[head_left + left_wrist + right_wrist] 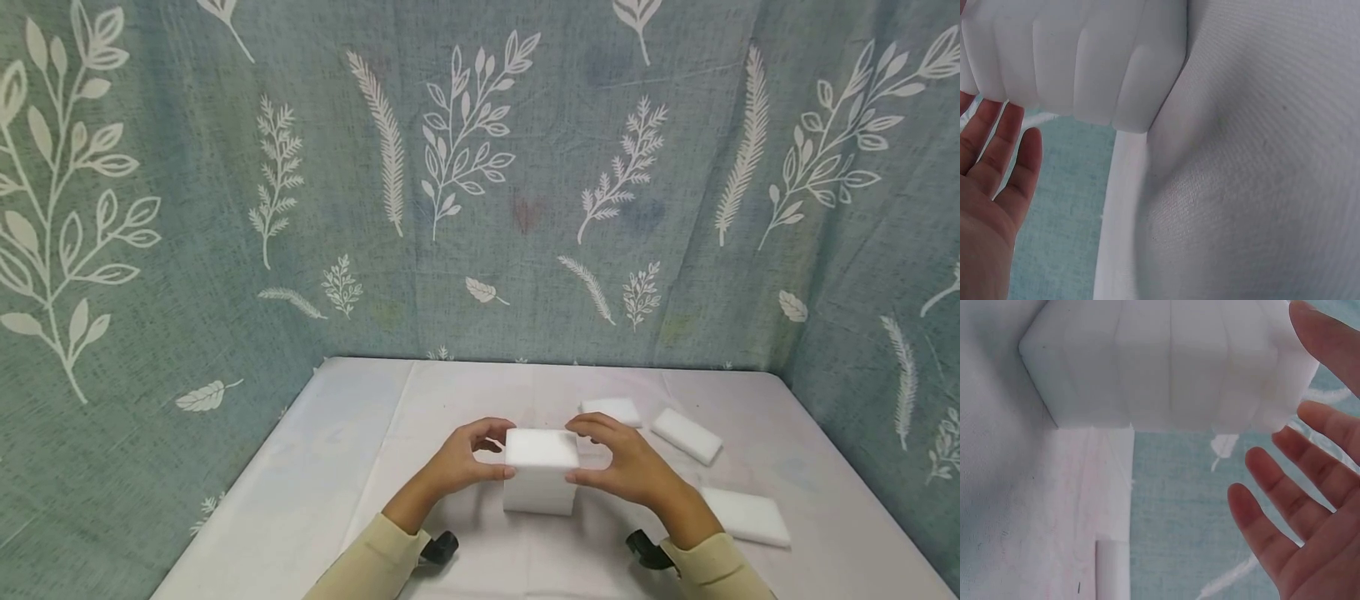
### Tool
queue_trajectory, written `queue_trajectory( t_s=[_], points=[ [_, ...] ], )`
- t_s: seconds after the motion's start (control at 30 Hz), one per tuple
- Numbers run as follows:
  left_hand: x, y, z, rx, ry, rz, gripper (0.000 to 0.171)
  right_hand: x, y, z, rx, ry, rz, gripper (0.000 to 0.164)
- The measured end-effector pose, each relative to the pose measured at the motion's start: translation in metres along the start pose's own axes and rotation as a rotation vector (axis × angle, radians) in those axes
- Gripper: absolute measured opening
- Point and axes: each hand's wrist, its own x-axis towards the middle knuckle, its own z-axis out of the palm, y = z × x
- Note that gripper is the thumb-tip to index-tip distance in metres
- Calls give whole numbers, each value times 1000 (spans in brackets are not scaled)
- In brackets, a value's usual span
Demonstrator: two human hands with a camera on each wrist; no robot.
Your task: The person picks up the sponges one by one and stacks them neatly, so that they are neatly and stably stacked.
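Note:
A stack of several white sponges (pixel 540 492) stands upright on the table, one flat on another with edges nearly lined up. Both hands are at its top layer, one at each end. My left hand (pixel 463 458) holds the top sponge (pixel 542 448) by the left end, thumb at the near corner, fingers at the far one. At the right end, my right hand (pixel 626 457) holds the same sponge between thumb and forefinger. In the right wrist view, the other fingers (pixel 1270 484) of that hand spread apart from the stack (pixel 1172 369). Layer seams show in the left wrist view (pixel 1079 62).
Three loose white sponges lie right of the stack: one behind the right hand (pixel 611 410), another farther right (pixel 687 435), and a third beside the right forearm (pixel 746 517). The white-covered table (pixel 360 467) meets leaf-patterned cloth (pixel 480 275) at the back and sides.

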Motion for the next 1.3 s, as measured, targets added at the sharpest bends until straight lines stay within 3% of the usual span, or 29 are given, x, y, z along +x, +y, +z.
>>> queue_trajectory(
  t_s=[0.23,0.47,0.8,1.03,1.3],
  points=[
    [-1,0,-1,4,3,4,59,-2,0,-7,6,-23,10,62],
    [1,-2,-4,1,-6,29,61,-13,7,-27,-5,-11,44,57],
    [2,3,-6,-5,3,54,60,-53,30,-63,-162,-166,300,60],
    [1,2,-6,-27,7,35,57,-79,40,-86,-257,-204,340,58],
    [1,0,-6,-34,16,62,57,-114,52,-110,-312,-231,398,61]
  ],
)
